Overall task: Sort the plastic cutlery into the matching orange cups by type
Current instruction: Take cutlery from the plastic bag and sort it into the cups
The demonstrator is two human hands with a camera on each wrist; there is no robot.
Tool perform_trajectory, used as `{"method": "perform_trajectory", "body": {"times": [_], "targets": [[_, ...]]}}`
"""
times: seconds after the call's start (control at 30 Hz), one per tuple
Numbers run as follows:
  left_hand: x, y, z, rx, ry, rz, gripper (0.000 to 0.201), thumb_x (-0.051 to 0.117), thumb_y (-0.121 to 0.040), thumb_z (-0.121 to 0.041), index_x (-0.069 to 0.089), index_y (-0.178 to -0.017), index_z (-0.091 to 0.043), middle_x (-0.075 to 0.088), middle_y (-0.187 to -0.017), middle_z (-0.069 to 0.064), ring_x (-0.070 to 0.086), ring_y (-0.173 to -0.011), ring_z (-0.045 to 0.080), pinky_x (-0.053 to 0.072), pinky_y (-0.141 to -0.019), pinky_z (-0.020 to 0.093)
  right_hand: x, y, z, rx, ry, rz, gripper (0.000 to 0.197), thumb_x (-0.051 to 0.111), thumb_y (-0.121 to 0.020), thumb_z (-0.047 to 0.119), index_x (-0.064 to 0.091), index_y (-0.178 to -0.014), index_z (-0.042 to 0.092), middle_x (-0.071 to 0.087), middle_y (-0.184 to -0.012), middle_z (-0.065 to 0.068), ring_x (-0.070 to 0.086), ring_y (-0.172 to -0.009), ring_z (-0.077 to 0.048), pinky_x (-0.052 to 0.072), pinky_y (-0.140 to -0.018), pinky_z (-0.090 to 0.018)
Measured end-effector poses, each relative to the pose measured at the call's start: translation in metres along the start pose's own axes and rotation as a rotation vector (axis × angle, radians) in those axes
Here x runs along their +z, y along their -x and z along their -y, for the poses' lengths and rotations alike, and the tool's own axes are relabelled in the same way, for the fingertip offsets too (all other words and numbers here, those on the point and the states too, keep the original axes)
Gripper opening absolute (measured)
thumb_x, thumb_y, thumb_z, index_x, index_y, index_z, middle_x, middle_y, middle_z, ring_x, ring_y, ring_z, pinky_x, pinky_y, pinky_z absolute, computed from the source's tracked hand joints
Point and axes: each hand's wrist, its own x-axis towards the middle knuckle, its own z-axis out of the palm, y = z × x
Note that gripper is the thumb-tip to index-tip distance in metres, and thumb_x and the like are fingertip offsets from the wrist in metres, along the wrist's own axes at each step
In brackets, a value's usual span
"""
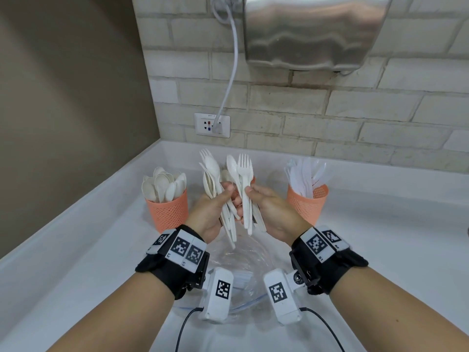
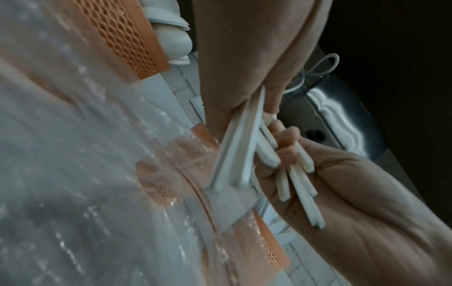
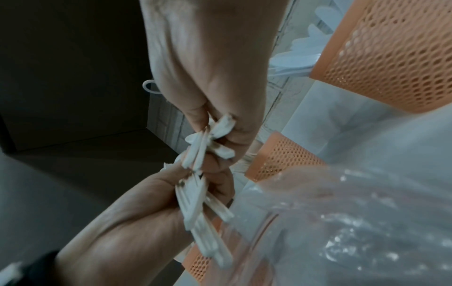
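Left hand (image 1: pixel 208 214): fingers curled round a mixed bundle of white plastic spoons and forks (image 1: pixel 215 184), heads up, handles hanging below the palm.

Right hand (image 1: pixel 269 212): thumb and fingers pinching a smaller bunch (image 1: pixel 245 189) of a fork and spoons, heads up. The two hands are held close together above the counter (image 1: pixel 88 250), and their bundles are just beside each other.

Left orange mesh cup (image 1: pixel 167 212): upright on the counter to the left of the hands, filled with white spoons (image 1: pixel 163 184), bowls up.

Right orange mesh cup (image 1: pixel 307 204): upright on the counter to the right of the hands, holding white and clear cutlery (image 1: pixel 304 176); type too pale to tell.

Third orange cup (image 3: pixel 281 156): on the counter behind the hands, mostly hidden in the head view; contents cannot be told.

Clear plastic bag (image 1: pixel 243 270): crumpled on the counter below the wrists.

Wall items: steel hand dryer (image 1: pixel 314 31), its white cord (image 1: pixel 232 72) plugged into a wall socket (image 1: pixel 212 125) on the brick wall.
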Motion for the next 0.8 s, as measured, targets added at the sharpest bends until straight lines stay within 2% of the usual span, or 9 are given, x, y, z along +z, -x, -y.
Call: {"method": "perform_trajectory", "body": {"times": [0.07,0.2,0.3,0.37,0.47,0.53,0.6,0.67,0.8], "targets": [[0.002,0.002,-0.002,0.028,-0.020,-0.022,0.024,0.048,-0.095,-0.022,0.060,-0.105,-0.003,0.060,-0.067,0.007,0.060,-0.054,0.017,0.054,-0.051,0.028,0.004,-0.003,-0.002,-0.033,0.084,-0.026,0.026,0.035,-0.101,0.020,0.059,-0.095,0.012,0.057,-0.065,0.002,0.055,-0.052,-0.008,0.049,-0.053,-0.021],[0.005,0.000,-0.004,0.027,-0.022,-0.095,0.028,0.055,-0.092,-0.019,0.062,-0.109,0.001,0.054,-0.096,0.022,0.058,-0.074,0.028,0.057,-0.056,0.035,0.011,-0.006,-0.007,-0.129,0.289,-0.072,0.022,0.034,-0.101,0.017,0.054,-0.107,0.008,0.052,-0.069,0.001,0.051,-0.052,-0.003,0.049,-0.058,-0.021],[0.005,-0.004,-0.005,0.009,-0.024,-0.127,0.019,0.056,-0.091,-0.015,0.065,-0.102,-0.001,0.061,-0.085,0.020,0.063,-0.067,0.024,0.056,-0.053,0.033,0.013,-0.006,-0.012,-0.167,0.345,-0.108,0.023,0.037,-0.100,0.022,0.050,-0.116,0.013,0.047,-0.065,0.002,0.043,-0.041,0.001,0.036,-0.041,-0.016],[0.006,-0.006,-0.005,0.014,-0.031,-0.162,0.020,0.056,-0.091,-0.012,0.064,-0.100,0.003,0.063,-0.077,0.018,0.064,-0.058,0.024,0.056,-0.049,0.033,0.012,-0.007,-0.014,-0.188,0.355,-0.115,0.027,0.039,-0.100,0.024,0.048,-0.122,0.013,0.048,-0.065,0.003,0.043,-0.039,0.001,0.034,-0.040,-0.017],[0.004,-0.007,-0.004,0.035,-0.035,-0.208,0.021,0.053,-0.090,-0.010,0.063,-0.088,0.008,0.058,-0.068,0.022,0.057,-0.052,0.031,0.054,-0.047,0.037,0.007,-0.010,-0.016,-0.181,0.308,-0.089,0.027,0.037,-0.100,0.025,0.054,-0.119,0.015,0.056,-0.068,0.003,0.052,-0.052,-0.004,0.042,-0.051,-0.021],[-0.002,-0.008,-0.007,0.054,-0.017,-0.248,0.024,0.049,-0.091,-0.007,0.063,-0.073,0.001,0.065,-0.059,0.013,0.063,-0.052,0.024,0.053,-0.044,0.029,-0.001,-0.015,-0.017,-0.116,0.233,-0.069,0.030,0.038,-0.100,0.026,0.058,-0.117,0.013,0.064,-0.083,0.003,0.062,-0.075,-0.009,0.049,-0.070,-0.023],[-0.009,-0.012,-0.009,0.068,0.020,-0.276,0.020,0.050,-0.091,-0.007,0.060,-0.074,-0.003,0.065,-0.056,0.005,0.065,-0.054,0.018,0.053,-0.048,0.024,-0.012,-0.021,-0.014,-0.110,0.249,-0.083,0.031,0.038,-0.100,0.022,0.057,-0.116,0.004,0.062,-0.090,0.000,0.060,-0.087,-0.015,0.047,-0.082,-0.025],[-0.017,-0.015,-0.012,0.061,0.076,-0.289,0.013,0.050,-0.092,-0.008,0.056,-0.081,-0.004,0.062,-0.060,0.005,0.066,-0.056,0.016,0.056,-0.055,0.026,-0.020,-0.028,-0.003,-0.168,0.272,-0.150,0.025,0.036,-0.100,0.018,0.055,-0.110,0.003,0.059,-0.088,-0.003,0.056,-0.087,-0.017,0.046,-0.082,-0.025],[-0.025,-0.017,-0.017,0.043,0.119,-0.223,0.017,0.048,-0.094,-0.010,0.056,-0.081,-0.003,0.062,-0.063,0.005,0.066,-0.053,0.012,0.058,-0.061,0.029,-0.021,-0.051,0.026,-0.316,0.135,-0.254,0.019,0.034,-0.100,0.010,0.051,-0.100,0.018,0.059,-0.086,-0.002,0.058,-0.083,-0.013,0.051,-0.072,-0.022]]}}
